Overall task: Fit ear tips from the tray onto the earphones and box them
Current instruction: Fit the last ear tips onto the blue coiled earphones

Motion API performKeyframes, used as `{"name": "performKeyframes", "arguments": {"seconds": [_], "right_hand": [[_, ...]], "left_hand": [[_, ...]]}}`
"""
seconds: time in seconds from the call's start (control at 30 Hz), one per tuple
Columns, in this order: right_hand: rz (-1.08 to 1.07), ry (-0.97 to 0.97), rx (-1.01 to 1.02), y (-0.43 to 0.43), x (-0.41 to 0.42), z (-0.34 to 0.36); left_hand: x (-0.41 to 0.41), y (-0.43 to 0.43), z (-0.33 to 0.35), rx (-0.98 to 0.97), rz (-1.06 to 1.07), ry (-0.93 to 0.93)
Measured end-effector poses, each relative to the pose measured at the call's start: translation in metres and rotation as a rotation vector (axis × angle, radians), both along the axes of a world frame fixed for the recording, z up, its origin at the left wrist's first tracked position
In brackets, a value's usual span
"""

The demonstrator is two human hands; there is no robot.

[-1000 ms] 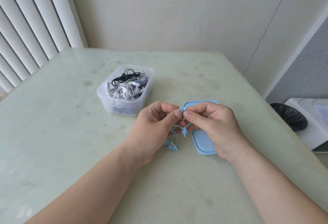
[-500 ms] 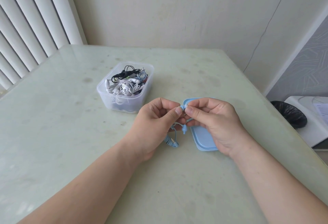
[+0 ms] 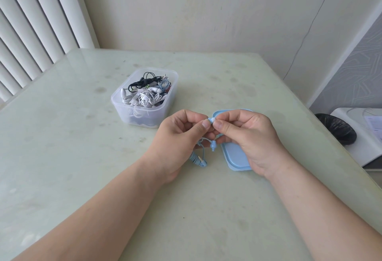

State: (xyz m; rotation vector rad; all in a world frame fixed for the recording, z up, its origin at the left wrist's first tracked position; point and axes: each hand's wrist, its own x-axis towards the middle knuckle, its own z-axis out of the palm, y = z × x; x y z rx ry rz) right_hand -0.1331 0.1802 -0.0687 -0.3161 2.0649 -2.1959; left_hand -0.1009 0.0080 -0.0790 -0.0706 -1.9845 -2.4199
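Your left hand (image 3: 182,134) and right hand (image 3: 248,136) meet fingertip to fingertip just in front of the clear tub (image 3: 165,103) of tangled earphones, both pinching one pale blue earbud (image 3: 211,119) between thumb and forefinger. Its twin bud (image 3: 213,146) dangles below your fingers, and the coiled blue cable (image 3: 197,160) rests on the table (image 3: 82,157). The blue case (image 3: 235,155) lies under your right hand, right of the tub.
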Motion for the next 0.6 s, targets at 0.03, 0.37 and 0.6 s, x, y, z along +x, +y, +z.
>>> {"name": "performKeyframes", "arguments": {"seconds": [0.03, 0.37, 0.6], "right_hand": [[-0.001, 0.004, -0.002, 0.0001, 0.0001, -0.0002], [0.01, 0.0, -0.046, 0.0039, -0.0034, -0.0018], [0.028, 0.051, 0.002, 0.0021, -0.0026, -0.003]], "left_hand": [[-0.0001, 0.0, 0.0, 0.002, 0.003, -0.001], [-0.0016, -0.001, -0.0003, 0.03, -0.018, -0.003], [-0.0006, -0.0011, -0.0015, 0.011, -0.011, 0.009]]}}
